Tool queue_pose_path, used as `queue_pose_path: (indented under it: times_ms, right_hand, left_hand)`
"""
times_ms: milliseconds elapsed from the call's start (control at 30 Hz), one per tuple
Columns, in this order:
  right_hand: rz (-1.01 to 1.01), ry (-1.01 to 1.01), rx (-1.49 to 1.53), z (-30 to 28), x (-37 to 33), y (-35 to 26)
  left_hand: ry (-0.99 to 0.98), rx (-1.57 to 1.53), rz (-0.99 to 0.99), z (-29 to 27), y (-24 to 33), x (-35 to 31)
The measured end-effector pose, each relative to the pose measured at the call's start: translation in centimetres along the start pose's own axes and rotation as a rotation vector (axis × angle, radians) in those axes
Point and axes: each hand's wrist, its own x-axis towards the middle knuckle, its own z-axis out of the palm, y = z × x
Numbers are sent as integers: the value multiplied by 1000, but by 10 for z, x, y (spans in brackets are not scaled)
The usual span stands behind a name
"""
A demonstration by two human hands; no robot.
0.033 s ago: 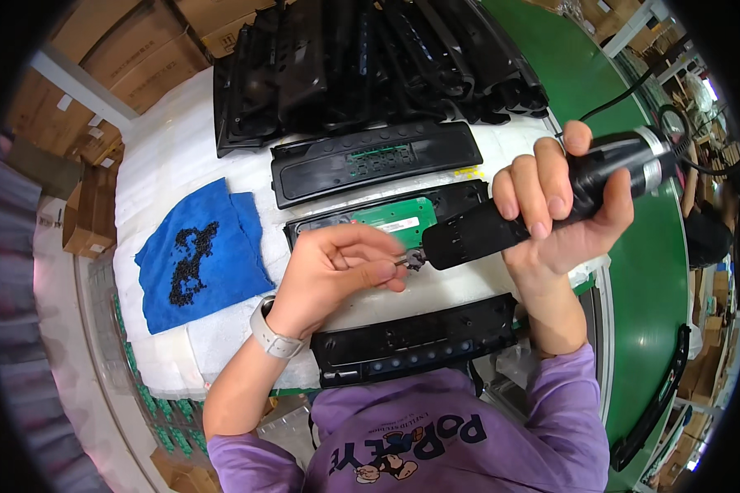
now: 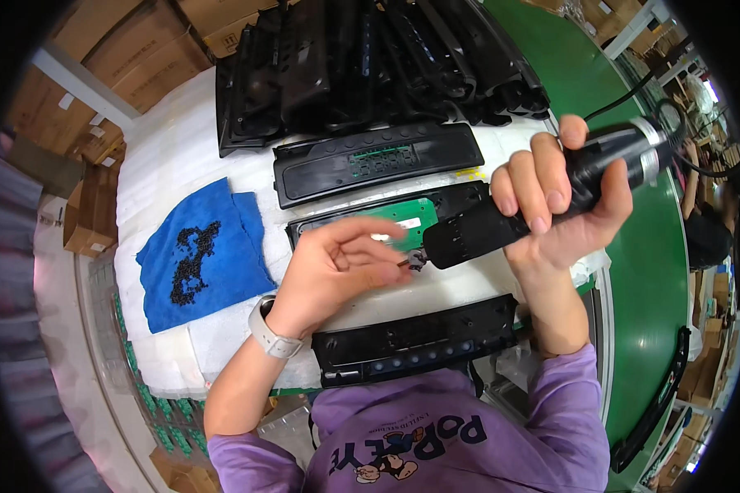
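My right hand [image 2: 551, 185] is wrapped round a black corded electric screwdriver [image 2: 477, 234], its nose pointing left. At the nose, a small dark clump [image 2: 417, 260] clings around the thin bit. My left hand [image 2: 345, 263] meets the bit's end with thumb and fingers drawn together; the index finger is blurred, and what they pinch is too small to name. Behind the hands lies a black panel [image 2: 304, 230] with a green circuit board [image 2: 419, 215], partly hidden by my fingers. Near my body rests another black panel [image 2: 411, 338] with a row of bluish round buttons.
A blue cloth [image 2: 242, 246] bearing a pile of tiny black screws [image 2: 191, 267] lies left on the white padded table [image 2: 160, 164]. Beyond are a black display panel [image 2: 304, 174] and many stacked black panels [image 2: 370, 70]. A green surface [image 2: 654, 304] runs along the right.
My left fingers shift slightly at the bit's end, the index finger blurring upward. The screwdriver and my right hand stay almost where they were.
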Motion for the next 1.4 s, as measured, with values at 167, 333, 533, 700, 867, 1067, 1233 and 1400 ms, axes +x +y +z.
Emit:
queue_pose_path:
  times_ms: [167,333,533,700,867,1067,1233,1400]
  right_hand:
    - [131,-109,-401,5,26,13]
    - [218,-162,-614,11,35,35]
    - [281,-121,-663,15,36,45]
    - [301,-135,-688,15,38,47]
    - [344,-210,-679,16,36,58]
    - [379,-202,-656,19,34,56]
    - [143,-296,-773,16,30,58]
    - [338,-267,-557,18,39,36]
  left_hand:
    - [272,1244,658,-7,2,4]
    - [179,1403,647,-14,-13,6]
    - [173,1355,648,-18,-16,7]
    - [178,1313,636,-18,-15,8]
    - [180,1318,604,-19,-17,7]
    - [176,1320,635,-15,-17,9]
    - [151,1367,612,-12,-11,8]
    - [221,1397,716,-19,7,-5]
